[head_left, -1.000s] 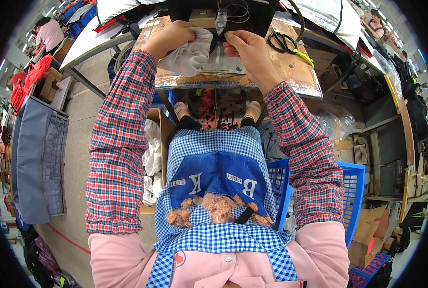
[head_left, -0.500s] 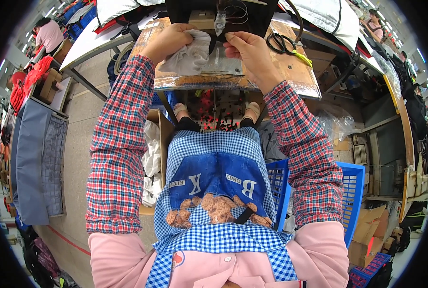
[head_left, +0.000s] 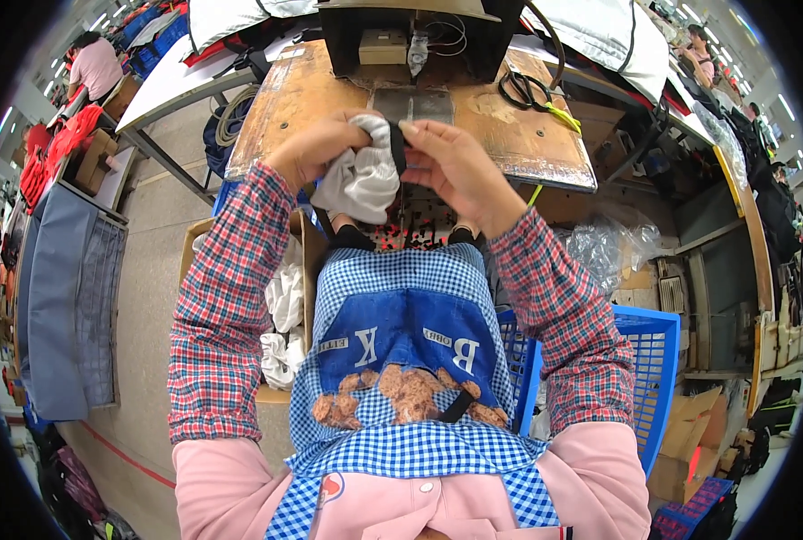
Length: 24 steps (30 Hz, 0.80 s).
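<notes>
In front of the work table's edge I hold up a bunched white cloth piece [head_left: 365, 187] with a black band [head_left: 397, 148] along its right side. My left hand [head_left: 319, 151] is closed on the cloth's upper left part. At the black band, the thumb and fingers of my right hand [head_left: 455, 166] pinch the edge. The cloth hangs in folds over my apron's far end, clear of the wooden tabletop [head_left: 271, 112].
A dark machine housing [head_left: 352, 45] stands on the table behind my hands. To its right lie black-handled scissors [head_left: 526, 93] with a yellow-green strip. Beside my left leg is a cardboard box [head_left: 310, 270] holding white cloth; a blue plastic basket [head_left: 649, 369] stands at my right.
Both hands have drawn the white cloth back from the machine toward me, past the table's front edge. My right hand now grips the black band.
</notes>
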{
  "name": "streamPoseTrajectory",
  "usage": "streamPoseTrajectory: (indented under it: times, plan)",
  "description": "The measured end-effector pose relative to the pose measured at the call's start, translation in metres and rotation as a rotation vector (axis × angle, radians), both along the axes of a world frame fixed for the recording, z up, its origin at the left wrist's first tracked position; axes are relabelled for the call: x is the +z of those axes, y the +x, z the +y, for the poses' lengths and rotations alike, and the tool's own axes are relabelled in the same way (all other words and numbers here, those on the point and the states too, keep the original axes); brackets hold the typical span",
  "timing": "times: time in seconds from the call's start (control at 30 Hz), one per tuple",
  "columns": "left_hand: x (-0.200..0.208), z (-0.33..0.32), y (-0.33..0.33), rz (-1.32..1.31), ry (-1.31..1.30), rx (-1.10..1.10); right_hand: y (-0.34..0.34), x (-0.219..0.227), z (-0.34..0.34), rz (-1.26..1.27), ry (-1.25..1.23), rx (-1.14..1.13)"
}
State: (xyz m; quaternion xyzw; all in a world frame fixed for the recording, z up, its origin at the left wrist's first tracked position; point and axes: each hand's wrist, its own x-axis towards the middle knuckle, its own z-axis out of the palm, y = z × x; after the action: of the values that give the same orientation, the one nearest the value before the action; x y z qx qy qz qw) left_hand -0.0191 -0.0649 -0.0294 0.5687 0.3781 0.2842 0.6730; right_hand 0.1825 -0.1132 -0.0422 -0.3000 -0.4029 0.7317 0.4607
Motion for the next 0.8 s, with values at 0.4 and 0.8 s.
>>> streamPoseTrajectory:
  times: [0.4,0.8]
  plan:
    - [0.017,-0.099,0.01,0.634,1.178,0.254,-0.015,-0.01,-0.021,-0.149,0.065,-0.034]
    - [0.031,-0.09,-0.013,0.387,0.621,-0.104,0.01,0.004,-0.024,-0.39,0.372,0.174]
